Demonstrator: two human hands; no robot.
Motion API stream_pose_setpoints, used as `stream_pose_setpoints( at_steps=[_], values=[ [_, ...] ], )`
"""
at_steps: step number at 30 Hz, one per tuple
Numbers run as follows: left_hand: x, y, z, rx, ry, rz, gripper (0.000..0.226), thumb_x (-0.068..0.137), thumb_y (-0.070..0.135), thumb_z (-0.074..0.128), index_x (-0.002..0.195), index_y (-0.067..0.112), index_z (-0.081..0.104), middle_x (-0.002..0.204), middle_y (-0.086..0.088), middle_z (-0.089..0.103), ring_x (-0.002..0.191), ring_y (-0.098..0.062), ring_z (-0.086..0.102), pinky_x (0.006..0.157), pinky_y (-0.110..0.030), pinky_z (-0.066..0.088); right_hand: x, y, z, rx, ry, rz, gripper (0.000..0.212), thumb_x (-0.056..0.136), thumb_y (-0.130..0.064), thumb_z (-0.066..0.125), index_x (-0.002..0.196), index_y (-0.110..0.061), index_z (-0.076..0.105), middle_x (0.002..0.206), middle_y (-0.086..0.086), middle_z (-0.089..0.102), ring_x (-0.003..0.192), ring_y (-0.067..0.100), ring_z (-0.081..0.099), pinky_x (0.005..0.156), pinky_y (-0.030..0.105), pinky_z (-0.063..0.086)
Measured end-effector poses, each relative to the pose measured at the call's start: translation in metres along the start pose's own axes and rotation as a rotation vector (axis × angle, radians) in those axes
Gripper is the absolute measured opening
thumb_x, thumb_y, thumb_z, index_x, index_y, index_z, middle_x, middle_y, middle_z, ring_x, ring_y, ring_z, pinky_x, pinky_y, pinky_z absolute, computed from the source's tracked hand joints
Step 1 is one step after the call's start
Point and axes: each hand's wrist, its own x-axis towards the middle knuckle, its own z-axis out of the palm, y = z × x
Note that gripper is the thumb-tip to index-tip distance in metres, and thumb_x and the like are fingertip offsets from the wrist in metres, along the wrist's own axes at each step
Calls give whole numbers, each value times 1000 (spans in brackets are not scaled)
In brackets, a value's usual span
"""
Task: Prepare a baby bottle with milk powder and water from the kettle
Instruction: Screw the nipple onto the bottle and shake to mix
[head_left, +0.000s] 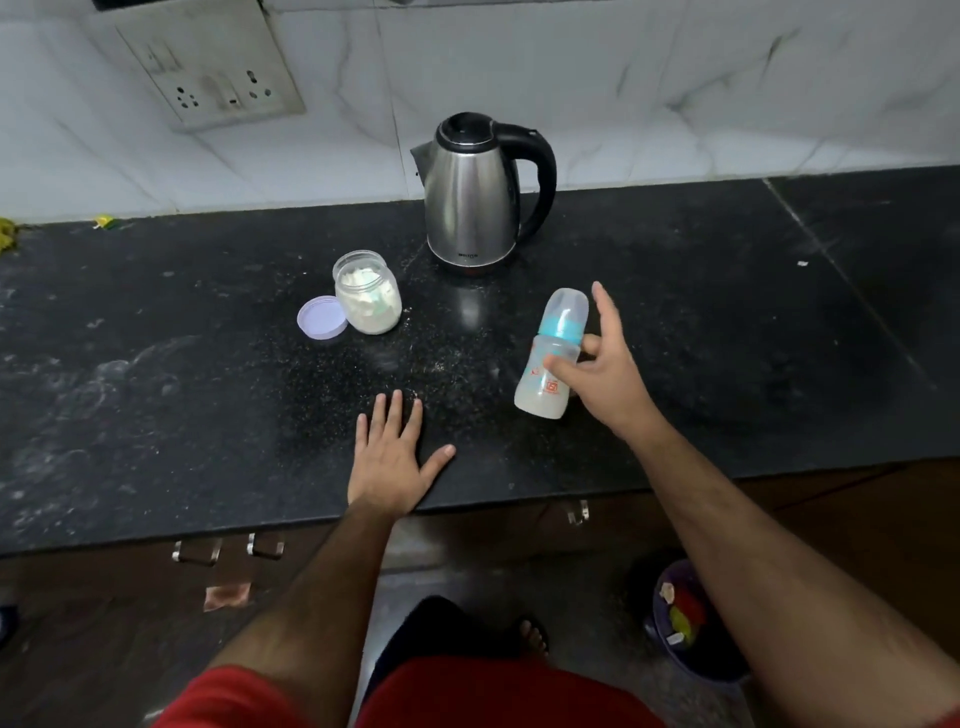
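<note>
My right hand (605, 374) has its grip on the baby bottle (553, 353): thumb across the front of the clear body, fingers curled behind it, index finger stretched up past the cap. I hold the bottle off the bench (156, 389), its long axis tilted, the capped teat end pointing to about 1 o'clock and the base toward 7. It carries a turquoise collar under a clear dome cap, orange print on the body too small for me to read, and milky white liquid in the lower end. My left hand (392, 457) lies flat and relaxed on the bench near the front edge, fingers spread, holding nothing. The steel kettle (475, 197) stands at 12 o'clock from the bottle, handle to the right, its small dark badge unreadable. The open powder jar (368, 293) sits at 10 o'clock, its lilac lid (322, 318) touching its left side.
</note>
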Motion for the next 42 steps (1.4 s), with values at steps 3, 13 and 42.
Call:
stream_pose_setpoints(
  at_steps=[3,13,42],
  values=[
    [0,0,0,0,11,-9,100,81,86,2,158,22,14,167,-5,3,154,-21,-9,124,-45,-4,-8,-7,-6,53,6,0,97,85,-8,70,152,-46,12,113,-1,70,101,13,71,77,29,58],
    [0,-2,5,-26,40,-20,95,84,85,11,157,25,18,167,-2,5,153,-17,-8,124,-43,-4,-35,-37,4,261,-38,-7,88,83,-4,69,149,-39,23,116,14,69,102,27,71,75,50,60],
    [1,-3,9,-44,86,-23,94,83,86,14,156,26,26,166,-1,12,154,-17,-2,125,-44,0,-54,-56,2,598,132,-7,80,81,-13,63,150,-29,25,100,-2,75,95,24,71,73,45,58]
  ],
)
